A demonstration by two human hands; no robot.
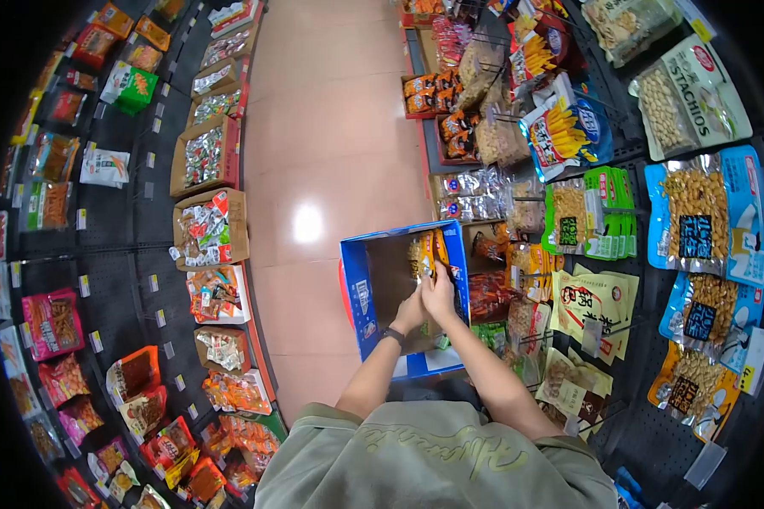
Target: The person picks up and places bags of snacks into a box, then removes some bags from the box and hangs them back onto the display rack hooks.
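In front of my body an open blue cardboard box (462, 293) tilts beside the right-hand shelves. Both my hands reach into it. Yellow-orange snack packets (429, 252) stand against its far right corner. My right hand (438, 295) is closed round their lower end. Against it lies my left hand (408, 313), with a dark band on the wrist; its fingers are curled at the base of the same packets, their tips partly hidden. Small green packets (442, 341) show low in the box, by my right wrist. What supports the box underneath is hidden.
A tiled aisle floor (314, 127) runs ahead. Cartons of wrapped snacks (205, 157) line the left shelf edge. On the right hang nut bags (694, 212), green bags (598, 212) and cream bags (592, 310) on hooks that stick out near the box. Something red (345, 293) shows behind the box.
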